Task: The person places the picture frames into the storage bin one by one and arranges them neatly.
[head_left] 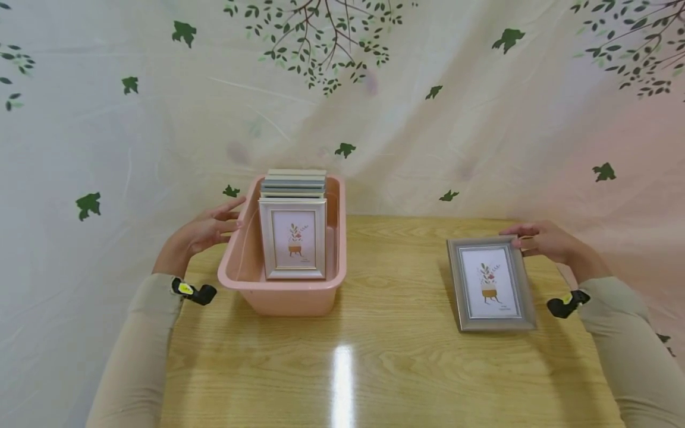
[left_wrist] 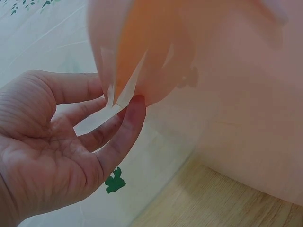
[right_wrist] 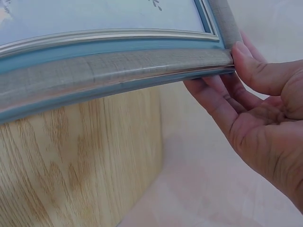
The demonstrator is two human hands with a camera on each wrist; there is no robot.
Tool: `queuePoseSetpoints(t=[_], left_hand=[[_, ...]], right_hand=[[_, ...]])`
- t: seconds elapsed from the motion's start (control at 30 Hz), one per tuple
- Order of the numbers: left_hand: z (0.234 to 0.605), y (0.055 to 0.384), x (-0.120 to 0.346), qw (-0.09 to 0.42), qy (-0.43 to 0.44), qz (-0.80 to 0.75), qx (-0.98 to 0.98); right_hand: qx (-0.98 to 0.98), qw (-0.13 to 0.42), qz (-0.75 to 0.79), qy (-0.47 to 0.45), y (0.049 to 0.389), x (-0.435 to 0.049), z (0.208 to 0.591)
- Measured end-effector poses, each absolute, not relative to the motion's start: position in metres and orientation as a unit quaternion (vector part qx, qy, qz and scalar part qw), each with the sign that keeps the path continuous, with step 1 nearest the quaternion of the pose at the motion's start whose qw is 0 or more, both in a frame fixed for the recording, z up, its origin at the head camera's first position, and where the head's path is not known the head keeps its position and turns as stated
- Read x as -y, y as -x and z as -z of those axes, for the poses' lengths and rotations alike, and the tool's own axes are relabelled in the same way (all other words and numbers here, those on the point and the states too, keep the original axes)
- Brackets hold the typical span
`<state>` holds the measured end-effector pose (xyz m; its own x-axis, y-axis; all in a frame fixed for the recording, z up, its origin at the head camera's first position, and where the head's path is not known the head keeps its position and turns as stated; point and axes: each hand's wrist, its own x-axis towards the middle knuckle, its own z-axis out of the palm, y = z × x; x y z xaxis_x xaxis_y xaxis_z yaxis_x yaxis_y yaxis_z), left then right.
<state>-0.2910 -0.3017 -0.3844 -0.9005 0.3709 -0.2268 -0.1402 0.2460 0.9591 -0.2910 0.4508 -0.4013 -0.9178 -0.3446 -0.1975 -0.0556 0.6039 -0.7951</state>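
A pink plastic tub (head_left: 299, 301) stands left on the table, with several picture frames (head_left: 292, 238) upright in a row inside it. My left hand (head_left: 210, 227) touches the tub's left side near the rim with loosely bent fingers. In the left wrist view, the fingertips (left_wrist: 137, 101) meet the pink wall (left_wrist: 227, 118). Over on the right, my right hand (head_left: 546, 244) pinches the upper right corner of a grey picture frame (head_left: 459, 285), which shows a potted-plant print. The thumb (right_wrist: 244, 52) lies on its front edge and the fingers go behind. The frame leans back, slightly tilted.
The wood-grain table (head_left: 396, 356) carries both the tub and the grey frame, with a bright light reflection at its near middle. Behind it hangs a pale cloth (head_left: 396, 148) printed with leaves and branches. A small black wrist camera (head_left: 200, 294) sits on the left sleeve.
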Motion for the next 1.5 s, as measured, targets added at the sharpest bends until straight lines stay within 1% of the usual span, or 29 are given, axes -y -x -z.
queuePoseSetpoints(t=[0.5,0.93,1.5], left_hand=[[0.386,0.292,0.302,0.210,-0.076,-0.611,-0.760],[0.386,0.290,0.301,0.213,-0.079,-0.626,-0.746],[0.384,0.289,0.301,0.212,-0.083,-0.621,-0.750]], right_hand=[[-0.865,0.113,0.481,0.089,0.294,-0.434,0.403],[-0.854,0.096,0.510,0.031,0.293,-0.416,0.401],[-0.851,0.073,0.519,0.018,0.295,-0.397,0.396]])
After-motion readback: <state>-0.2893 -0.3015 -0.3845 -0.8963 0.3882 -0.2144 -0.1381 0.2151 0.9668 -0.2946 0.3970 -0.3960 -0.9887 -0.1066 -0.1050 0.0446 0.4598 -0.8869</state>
